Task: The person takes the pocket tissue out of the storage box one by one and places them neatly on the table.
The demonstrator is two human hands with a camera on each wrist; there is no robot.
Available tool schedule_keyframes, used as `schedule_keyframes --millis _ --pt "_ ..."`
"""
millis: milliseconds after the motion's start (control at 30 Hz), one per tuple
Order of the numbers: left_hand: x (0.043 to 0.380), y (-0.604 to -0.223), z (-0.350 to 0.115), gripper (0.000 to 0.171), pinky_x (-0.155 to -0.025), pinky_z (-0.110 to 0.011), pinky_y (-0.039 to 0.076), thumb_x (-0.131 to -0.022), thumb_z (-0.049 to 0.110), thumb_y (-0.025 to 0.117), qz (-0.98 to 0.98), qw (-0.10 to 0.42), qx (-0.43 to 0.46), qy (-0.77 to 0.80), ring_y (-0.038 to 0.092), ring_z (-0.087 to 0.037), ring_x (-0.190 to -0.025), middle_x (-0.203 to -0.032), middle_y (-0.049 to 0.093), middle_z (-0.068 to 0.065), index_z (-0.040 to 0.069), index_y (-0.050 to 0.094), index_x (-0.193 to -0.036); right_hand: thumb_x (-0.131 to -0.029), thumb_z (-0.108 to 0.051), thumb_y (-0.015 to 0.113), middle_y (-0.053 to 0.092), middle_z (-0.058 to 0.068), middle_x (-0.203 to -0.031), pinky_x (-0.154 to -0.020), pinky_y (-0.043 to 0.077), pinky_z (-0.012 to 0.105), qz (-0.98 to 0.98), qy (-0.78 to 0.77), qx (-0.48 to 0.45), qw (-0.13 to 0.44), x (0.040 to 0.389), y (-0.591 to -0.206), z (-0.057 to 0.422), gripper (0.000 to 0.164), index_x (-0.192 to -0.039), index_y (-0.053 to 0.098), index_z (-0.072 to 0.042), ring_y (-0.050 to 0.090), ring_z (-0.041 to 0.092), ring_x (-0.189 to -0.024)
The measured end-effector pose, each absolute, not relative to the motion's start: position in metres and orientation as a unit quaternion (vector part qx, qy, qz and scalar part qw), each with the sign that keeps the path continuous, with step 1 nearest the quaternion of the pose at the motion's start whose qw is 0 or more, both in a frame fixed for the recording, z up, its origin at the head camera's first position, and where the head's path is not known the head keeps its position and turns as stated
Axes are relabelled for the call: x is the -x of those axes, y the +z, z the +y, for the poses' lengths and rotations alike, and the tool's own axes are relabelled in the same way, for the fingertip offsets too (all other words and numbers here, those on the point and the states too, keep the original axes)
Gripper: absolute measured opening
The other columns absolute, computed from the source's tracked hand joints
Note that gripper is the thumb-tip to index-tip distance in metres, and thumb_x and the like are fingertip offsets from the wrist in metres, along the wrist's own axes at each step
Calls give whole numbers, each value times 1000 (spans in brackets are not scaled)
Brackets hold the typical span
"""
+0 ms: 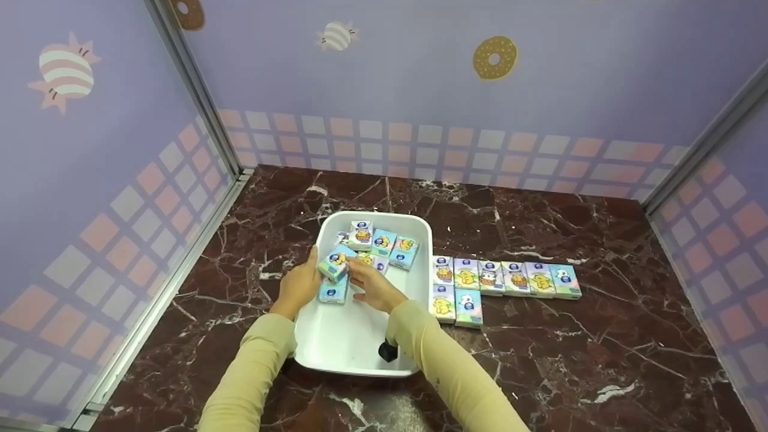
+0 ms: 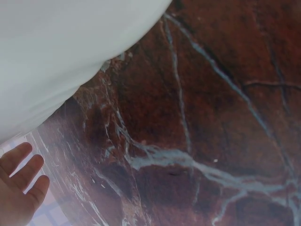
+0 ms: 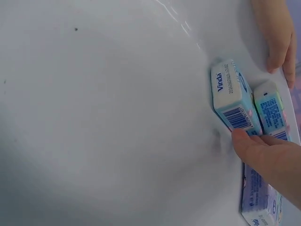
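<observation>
My left hand [image 1: 299, 287] is at the left rim of a white plastic tub [image 1: 354, 351]. In the left wrist view its fingers [image 2: 29, 170] are spread beside the outer wall; the thumb is hidden there. My right hand [image 1: 377, 289] reaches into the tub, its fingertips at the right edge of a small blue tissue pack [image 1: 334, 264] that lies tilted on others. Another pack [image 1: 332, 291] lies just below it; its end reads "Vinda" in the right wrist view, where the thumb [image 3: 241, 141] is close against its corner.
More tissue packs lie at the tub's far end, among them a white one [image 1: 361, 233] and two blue ones. Right of the tub, other packs [image 1: 489, 277] form a row, with two more below its left end. Patterned walls [image 1: 420, 78] enclose the dark marble-look surface [image 1: 570, 354].
</observation>
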State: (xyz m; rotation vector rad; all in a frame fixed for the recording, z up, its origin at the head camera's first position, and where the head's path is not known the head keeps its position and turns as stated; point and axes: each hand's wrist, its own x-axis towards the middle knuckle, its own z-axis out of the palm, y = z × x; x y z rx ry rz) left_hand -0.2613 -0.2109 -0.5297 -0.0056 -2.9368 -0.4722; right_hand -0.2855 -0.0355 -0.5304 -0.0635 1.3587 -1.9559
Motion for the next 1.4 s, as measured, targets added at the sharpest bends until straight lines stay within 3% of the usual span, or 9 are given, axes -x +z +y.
schedule_keyframes --millis 400,633,833,967,1100,1267,1333,1400 --pt "262 -531 -212 49 -52 -46 42 -89 15 37 -982 88 -2 -165 55 -33 -55 -70 60 -20 3 32 -136 -89 -30 42 16 12 -147 -105 12 54 519 -776 29 357 284 -528 -37 55 -140 25 -18 13 29 -136" --pt "262 -532 -212 49 -52 -47 42 -89 14 39 -982 88 -4 -167 55 -33 -55 -70 60 -20 4 32 -136 -91 -30 40 19 7 -147 -104 9 57 577 -730 69 360 283 -530 -41 51 -140 27 -23 13 28 -135" --pt "262 -531 -210 49 -47 -43 41 -88 13 39 -982 88 0 -166 51 -29 -49 -64 59 -18 4 33 -136 -85 -34 51 16 0 -148 -104 8 58 646 -670 80 356 279 -528 -46 58 -138 29 -29 7 26 -137" --pt "263 -532 -210 49 -45 -41 40 -89 13 37 -984 74 1 -162 49 -25 -47 -65 59 -17 4 31 -137 -85 -36 53 20 -1 -147 -102 6 60 681 -635 102 350 277 -529 -48 60 -139 28 -27 8 27 -137" --pt "264 -531 -211 51 -49 -44 42 -88 13 37 -984 68 -1 -162 54 -29 -52 -71 61 -19 4 29 -137 -84 -35 53 28 1 -144 -103 10 57 692 -631 98 337 276 -530 -49 57 -137 35 -23 17 27 -135" --pt "263 -530 -211 51 -55 -47 44 -88 13 38 -984 74 -1 -164 58 -34 -61 -76 62 -21 3 30 -137 -83 -30 57 49 6 -126 -103 25 45 708 -646 63 280 279 -531 -45 39 -118 55 -14 41 23 -120" --pt "263 -529 -211 51 -56 -47 44 -87 13 39 -983 80 0 -163 58 -36 -62 -76 62 -22 3 31 -136 -82 -25 58 55 5 -111 -96 35 39 716 -652 47 244 279 -533 -43 26 -103 58 -10 49 19 -105" --pt "262 -530 -211 51 -55 -47 44 -86 13 39 -983 84 -1 -161 58 -36 -61 -75 62 -22 3 32 -136 -81 -19 58 55 3 -96 -80 42 31 725 -654 29 214 280 -535 -41 12 -88 55 -10 51 15 -88"
